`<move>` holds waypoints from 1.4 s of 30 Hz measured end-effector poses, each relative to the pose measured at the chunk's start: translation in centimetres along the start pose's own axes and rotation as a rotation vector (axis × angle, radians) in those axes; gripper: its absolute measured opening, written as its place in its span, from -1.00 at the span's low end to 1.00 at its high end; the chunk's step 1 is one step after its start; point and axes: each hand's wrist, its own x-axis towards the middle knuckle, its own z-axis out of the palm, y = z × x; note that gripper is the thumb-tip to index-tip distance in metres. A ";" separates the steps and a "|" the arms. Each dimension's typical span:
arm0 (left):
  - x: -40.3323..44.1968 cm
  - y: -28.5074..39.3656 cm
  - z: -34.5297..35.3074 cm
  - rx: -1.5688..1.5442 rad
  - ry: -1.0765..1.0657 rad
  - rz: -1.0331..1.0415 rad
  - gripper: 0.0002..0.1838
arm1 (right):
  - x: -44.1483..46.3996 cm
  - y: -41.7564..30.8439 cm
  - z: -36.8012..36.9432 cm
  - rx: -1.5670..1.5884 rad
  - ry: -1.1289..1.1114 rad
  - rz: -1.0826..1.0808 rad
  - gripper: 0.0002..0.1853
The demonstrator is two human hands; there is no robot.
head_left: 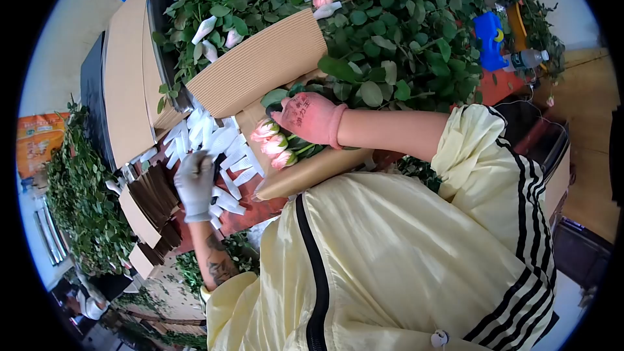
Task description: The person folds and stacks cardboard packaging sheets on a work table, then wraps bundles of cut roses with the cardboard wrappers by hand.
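Note:
My right hand [311, 119], in a pink glove with dark writing, is closed round the stems of a small bunch of pink roses [276, 146]. The bunch lies on brown corrugated paper [296, 174], its heads pointing left. My left hand [195, 182], in a whitish glove, is over the left edge of a pile of white mesh sleeves [227, 140]. Its fingers are curled together; something small and dark shows beside them, too unclear to name. Another corrugated sheet [260, 62] lies just beyond my right hand.
Leafy rose stems [403, 32] are heaped at the back. A blue tape dispenser [489, 42] and a plastic bottle [525, 60] stand at the right. Stacked cardboard pieces [151, 198] are at the left, near more greenery [84, 201]. A person [91, 302] shows at lower left.

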 end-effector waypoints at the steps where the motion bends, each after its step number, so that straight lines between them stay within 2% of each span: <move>1: -0.2 -0.6 -1.3 0.024 -0.069 -0.213 -0.80 | 0.1 0.0 -0.2 -0.013 -0.053 0.006 -0.69; 2: -0.9 -1.6 -1.9 0.104 -0.049 -0.156 -0.78 | 0.0 0.0 0.3 -0.012 -0.045 -0.003 -0.69; 3: -1.3 -2.3 -2.4 0.183 -0.029 -0.099 -0.76 | -0.3 0.1 1.3 -0.031 0.064 -0.033 -0.71; 4: -1.4 -1.0 -3.2 0.106 -0.063 -0.101 -0.72 | -0.3 0.2 1.7 -0.050 0.173 -0.070 -0.73; 5: -1.5 1.2 -3.6 0.058 -0.010 0.090 -0.73 | -0.1 0.1 1.1 -0.052 0.180 -0.095 -0.73; 7: -1.3 3.3 -3.1 -0.143 -0.050 0.137 -0.78 | 0.3 -0.3 -0.8 -0.004 -0.087 0.077 -0.77; 9: -0.8 4.2 -0.8 -0.255 -0.132 0.103 -0.77 | 0.1 -0.2 -0.8 -0.043 -0.023 0.066 -0.84; 11: 0.1 4.4 1.4 -0.510 -0.333 -0.175 -0.78 | -0.2 -0.2 -0.9 -0.020 -0.013 0.059 -0.84; 12: 0.7 4.0 3.0 -0.667 -0.356 -0.272 -0.78 | 0.1 -0.1 -1.4 0.036 -0.156 0.114 -0.71; 13: 1.2 3.3 4.2 -0.832 -0.388 -0.366 -0.79 | 0.4 -0.4 -1.7 0.022 -0.172 0.076 -0.71; 15: 2.3 3.2 5.1 -0.799 -0.380 -0.497 -0.78 | 0.4 -0.4 -1.9 0.004 -0.204 0.130 -0.67; 17: 2.8 3.4 5.0 -0.784 -0.354 -0.513 -0.79 | 0.4 -0.5 -1.7 -0.014 -0.183 0.096 -0.65; 19: 3.4 3.6 5.2 -0.606 -0.414 -0.491 -0.73 | 0.4 -0.4 -1.6 -0.019 -0.146 0.086 -0.70; 21: 3.6 3.8 5.3 -0.585 -0.428 -0.477 -0.71 | 0.3 -0.3 -1.4 -0.041 -0.142 0.059 -0.69; 23: 3.5 4.1 5.6 -0.408 -0.353 -0.317 -0.71 | 0.3 -0.5 -1.9 -0.059 -0.141 0.044 -0.69; 26: 3.7 3.8 6.8 -0.515 -0.273 -0.364 -0.71 | 0.4 -0.5 -2.3 -0.023 -0.230 0.095 -0.66; 28: 4.2 4.0 7.0 -0.515 -0.265 -0.349 -0.71 | 0.1 -0.4 -1.6 -0.046 -0.156 0.076 -0.67; 31: 4.7 4.4 6.6 -0.431 -0.295 -0.372 -0.68 | 0.4 -0.4 -1.8 -0.054 -0.224 0.075 -0.66; 33: 5.3 3.3 7.4 -0.369 -0.302 -0.268 -0.63 | 0.3 -0.4 -1.6 -0.066 -0.214 0.068 -0.67; 37: 5.4 3.9 7.0 -0.219 -0.263 -0.155 -0.68 | 0.4 -0.7 -2.2 -0.103 -0.232 0.076 -0.68; 42: 5.1 4.2 6.3 -0.331 -0.333 -0.222 -0.69 | 0.1 -0.4 -1.6 -0.101 -0.208 0.049 -0.69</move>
